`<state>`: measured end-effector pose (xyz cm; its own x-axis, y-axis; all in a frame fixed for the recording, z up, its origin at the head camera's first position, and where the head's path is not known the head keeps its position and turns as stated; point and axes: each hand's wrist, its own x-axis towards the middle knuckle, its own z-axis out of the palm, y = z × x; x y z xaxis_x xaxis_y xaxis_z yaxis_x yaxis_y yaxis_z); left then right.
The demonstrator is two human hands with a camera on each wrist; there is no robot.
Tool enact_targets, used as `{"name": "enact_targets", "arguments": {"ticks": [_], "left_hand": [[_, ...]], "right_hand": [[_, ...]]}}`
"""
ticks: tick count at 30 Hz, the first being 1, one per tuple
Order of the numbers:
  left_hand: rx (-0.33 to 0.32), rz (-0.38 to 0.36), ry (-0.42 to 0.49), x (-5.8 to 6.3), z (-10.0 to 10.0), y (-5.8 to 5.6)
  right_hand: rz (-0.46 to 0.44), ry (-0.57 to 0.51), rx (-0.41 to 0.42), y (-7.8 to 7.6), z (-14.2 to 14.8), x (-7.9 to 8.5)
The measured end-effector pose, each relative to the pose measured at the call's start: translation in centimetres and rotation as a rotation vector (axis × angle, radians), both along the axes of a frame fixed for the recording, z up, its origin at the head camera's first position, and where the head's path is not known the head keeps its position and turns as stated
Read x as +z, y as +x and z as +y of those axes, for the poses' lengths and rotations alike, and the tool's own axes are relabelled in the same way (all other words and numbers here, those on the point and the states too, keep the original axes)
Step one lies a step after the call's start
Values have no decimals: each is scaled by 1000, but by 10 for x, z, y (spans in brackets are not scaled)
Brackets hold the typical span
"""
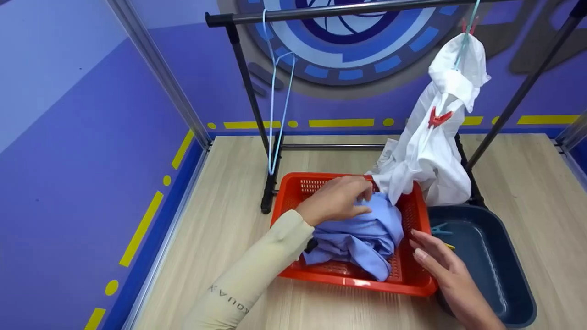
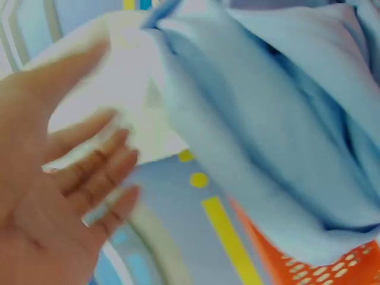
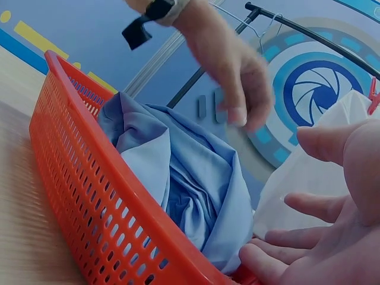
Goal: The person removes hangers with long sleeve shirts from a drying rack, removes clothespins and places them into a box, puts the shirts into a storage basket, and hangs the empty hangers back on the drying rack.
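A crumpled blue cloth [image 1: 362,233] lies bunched in a red plastic basket [image 1: 357,283]. Just above the cloth hovers my left hand [image 1: 339,197], fingers loosely bent and holding nothing; the left wrist view shows its palm [image 2: 35,202] beside the cloth's folds. My right hand [image 1: 451,275] is at the basket's right rim with fingers spread and nothing in its grasp. In the right wrist view, the fingertips [image 3: 261,261] of that hand come right up to the rim, and the left hand [image 3: 237,77] shows above the cloth.
A dark clothes rack [image 1: 348,13] stands behind, with a bare light-blue hanger [image 1: 272,101] at left. White fabric [image 1: 431,151] with a red clip [image 1: 439,118] hangs at right, its lower end over the basket. A dark basin [image 1: 486,256] holds a teal clothespin [image 1: 441,230].
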<state>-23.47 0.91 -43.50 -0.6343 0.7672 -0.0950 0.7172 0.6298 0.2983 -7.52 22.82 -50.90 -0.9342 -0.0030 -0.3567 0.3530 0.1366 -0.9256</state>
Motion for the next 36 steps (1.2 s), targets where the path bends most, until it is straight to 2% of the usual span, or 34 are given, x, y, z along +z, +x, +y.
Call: {"name": "enact_targets", "arguments": {"ticks": [2,5,7,9,12,17,20,26,30,36], "left_hand": [[-63,62,-6,-3,2,4],[-130,191,-118,-19,2,9],[-142,293,-217,-33,0,10],[-127,336,-299,-46,-4,10],[-86,305,-384,-58,-10,9],[-25,154,-516,-70,-9,18],[9,89,-622,-75,-3,24],[52,143,-794,-83,7,33],[79,135,-809,-90,7,36],[40,100,-809,-93,3,31]], "right_hand": [[13,-15,-6,0,0,0],[31,-39,-12,0,1,-1],[34,-49,-14,0,1,-2],[29,-54,-14,0,1,-3],[23,-57,-14,1,2,-4],[15,-57,-22,0,3,-4],[13,-53,-24,-1,3,-4],[38,-81,-30,0,3,-6],[29,-91,-36,0,2,-6],[12,-75,-42,-1,2,-7]]}}
